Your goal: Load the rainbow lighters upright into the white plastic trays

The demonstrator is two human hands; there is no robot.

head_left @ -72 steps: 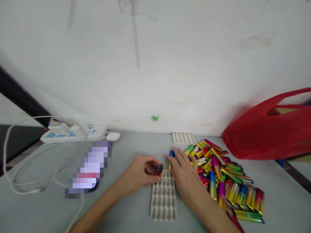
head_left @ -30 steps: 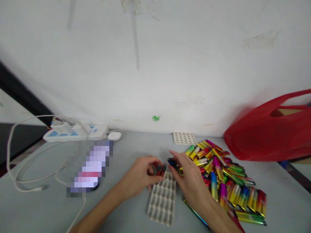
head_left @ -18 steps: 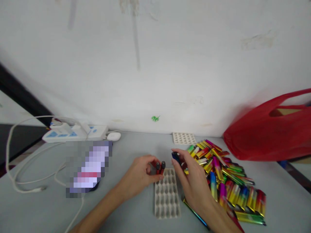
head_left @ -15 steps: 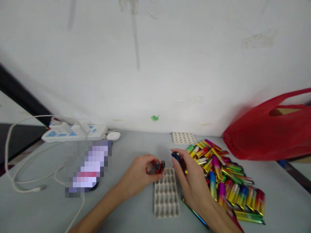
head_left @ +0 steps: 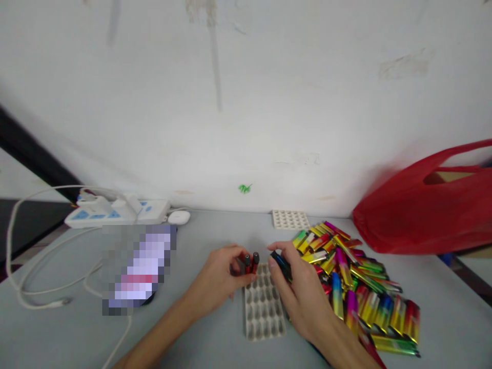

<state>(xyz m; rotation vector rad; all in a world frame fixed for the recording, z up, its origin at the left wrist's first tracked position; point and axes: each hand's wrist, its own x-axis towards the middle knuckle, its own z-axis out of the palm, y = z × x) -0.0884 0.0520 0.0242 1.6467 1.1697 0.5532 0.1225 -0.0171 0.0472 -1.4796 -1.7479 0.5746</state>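
My left hand is at the far left corner of a pale tray with rows of oval holes. Its thumb and fingers close around two red lighters, which stand upright with their black tops showing. Whether their lower ends sit in the holes is hidden by the fingers. Over the tray's right edge, my right hand pinches a dark blue lighter, tilted, between thumb and fingers. Beside and beyond that hand lies a heap of shiny gold, red, green, blue and purple lighters.
A second pale tray lies against the wall. At right stands a red bag. On the left are a blurred-out phone, a white power strip, a small white case and a loose white cable.
My right hand has lowered slightly, and the dark blue lighter in it is now more tilted. My left hand stays at the two red lighters, nearly still.
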